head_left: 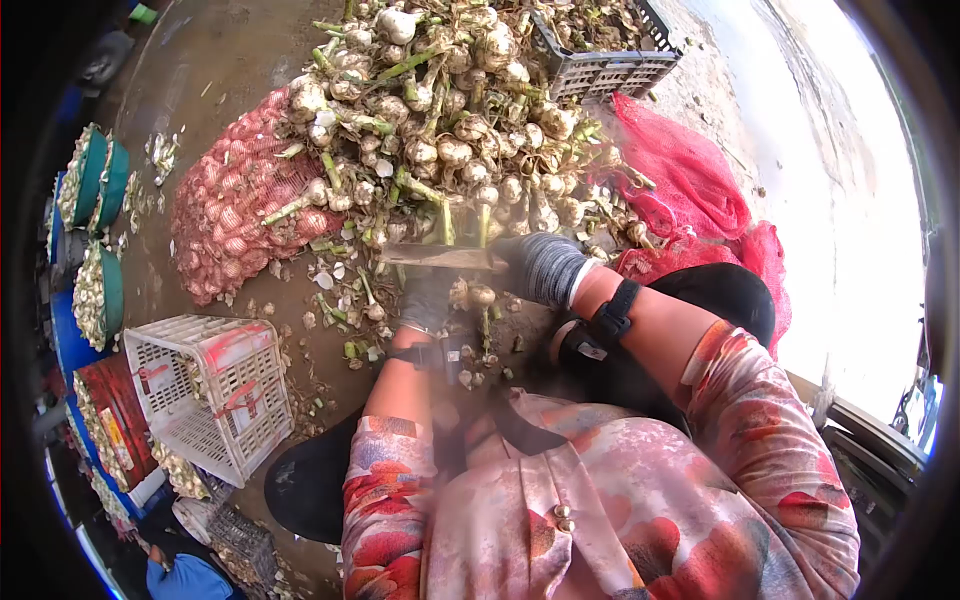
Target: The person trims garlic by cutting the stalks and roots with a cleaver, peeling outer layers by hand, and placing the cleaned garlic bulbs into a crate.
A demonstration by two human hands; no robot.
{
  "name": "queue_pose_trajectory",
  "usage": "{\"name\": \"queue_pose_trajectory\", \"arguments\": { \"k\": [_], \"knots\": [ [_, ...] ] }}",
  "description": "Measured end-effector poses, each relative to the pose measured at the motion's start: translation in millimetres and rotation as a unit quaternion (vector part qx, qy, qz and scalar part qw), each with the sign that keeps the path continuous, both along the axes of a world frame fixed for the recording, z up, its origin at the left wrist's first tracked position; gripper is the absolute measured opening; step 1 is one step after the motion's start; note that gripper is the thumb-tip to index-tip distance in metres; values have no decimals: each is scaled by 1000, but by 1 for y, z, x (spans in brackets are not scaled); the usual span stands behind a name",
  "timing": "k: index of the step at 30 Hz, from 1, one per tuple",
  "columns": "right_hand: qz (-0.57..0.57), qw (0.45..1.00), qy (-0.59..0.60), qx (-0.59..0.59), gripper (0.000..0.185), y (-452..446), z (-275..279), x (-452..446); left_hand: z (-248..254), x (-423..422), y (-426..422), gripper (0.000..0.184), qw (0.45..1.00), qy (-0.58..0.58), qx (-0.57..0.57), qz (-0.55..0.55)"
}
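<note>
A large heap of garlic bulbs with green stems lies in front of me. My right hand, in a grey knitted glove, is closed round the handle of a knife. The blade points left, at the near edge of the heap. Just below the blade, my left hand, also gloved, is blurred, and its fingers are mostly hidden. Stems stand up behind the blade, and a bulb shows between the hands.
Left of the heap lies a red net sack full of garlic. An empty white crate is tipped at lower left. Red netting lies on the right, a black crate behind. Teal basins stand far left, near a person in blue.
</note>
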State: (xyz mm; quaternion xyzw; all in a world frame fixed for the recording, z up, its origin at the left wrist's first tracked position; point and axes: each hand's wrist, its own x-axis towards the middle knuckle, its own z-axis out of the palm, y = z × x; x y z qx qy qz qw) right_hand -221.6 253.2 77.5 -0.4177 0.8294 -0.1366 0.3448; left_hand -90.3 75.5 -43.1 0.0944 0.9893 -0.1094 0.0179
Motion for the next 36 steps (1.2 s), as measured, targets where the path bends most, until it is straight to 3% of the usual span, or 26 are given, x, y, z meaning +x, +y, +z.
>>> {"name": "queue_pose_trajectory", "arguments": {
  "k": [1, 3, 4, 5, 7, 8, 9, 11, 12, 13, 15, 16, 17, 18, 19, 20, 23, 24, 25, 26, 29, 31, 32, 33, 36],
  "knots": [
    [0, 1000, 3, -3, 38, -1, -1, 3, -1, 4, -1, 50, 1000, 3, -3, 0],
    [-2, 998, -9, -70, 36, -9, 13, 9, 45, -4, 5, 37, 985, -75, 117, 100],
    [-9, 997, 7, -76, 35, -10, 34, 12, 64, -2, 6, 30, 959, -42, 252, 127],
    [-7, 997, 7, -77, 35, -9, 29, 10, 83, -1, 8, 25, 913, -4, 383, 138],
    [-30, 996, -27, 85, 36, -9, -7, -6, 136, 7, 17, 18, 707, 35, 624, 331],
    [293, 944, 147, 38, 43, 6, -53, -19, 109, 17, 8, 18, 691, 125, 647, 297],
    [144, 987, 68, 30, 49, 7, -33, -16, 127, 17, 5, 18, 695, 134, 643, 294],
    [-140, 989, -53, -16, 59, 0, 11, -5, 151, 22, 11, 23, 783, 142, 561, 228],
    [-212, 961, -163, -67, 59, -13, 31, 2, 137, 26, 3, 27, 883, 157, 406, 178],
    [-207, 949, -190, -141, 62, -22, 38, 10, 141, 24, 8, 27, 880, 154, 409, 183],
    [-154, 959, -174, -163, 58, -31, 57, 15, 156, 19, 20, 30, 827, 141, 502, 211],
    [-159, 957, -177, -164, 58, -29, 62, 18, 156, 17, 19, 33, 864, 272, 391, 164],
    [-152, 964, -138, -172, 54, -30, 68, 17, 155, 15, 23, 33, 865, 272, 389, 162],
    [-141, 969, -96, -180, 51, -34, 72, 15, 150, 12, 28, 34, 687, 285, 603, 288],
    [-137, 969, -95, -183, 51, -36, 63, 15, 145, 10, 30, 35, 444, 273, 762, 385],
    [-181, 955, -117, -202, 47, -36, 43, 19, 137, 13, 27, 35, 443, 276, 760, 387],
    [-220, 932, -187, -221, 41, -31, 31, 37, 114, 20, 18, 37, 51, 10, 949, 312],
    [-186, 934, -161, -258, 41, -30, 20, 44, 125, 21, 22, 36, 50, 7, 976, 212],
    [-152, 934, -135, -295, 42, -27, 10, 46, 131, 22, 19, 36, 50, 8, 976, 212],
    [-128, 946, -148, -260, 41, -25, 13, 44, 136, 23, 14, 35, 230, -17, 956, 180],
    [-75, 980, -64, -172, 38, -21, 48, 35, 171, 23, 17, 28, 212, 14, 938, 273],
    [-43, 982, -8, -183, 31, -21, 51, 35, 175, 24, 9, 29, 643, 61, 718, 261],
    [14, 985, 40, -169, 28, -21, 60, 34, 126, 36, -11, 25, 884, 131, 425, 145],
    [71, 982, 88, -154, 25, -21, 68, 34, 107, 40, -15, 25, 884, 128, 426, 143],
    [81, 980, 89, -157, 21, -21, 79, 36, 72, 50, -20, 25, 820, 106, 542, 151]
  ]
}}
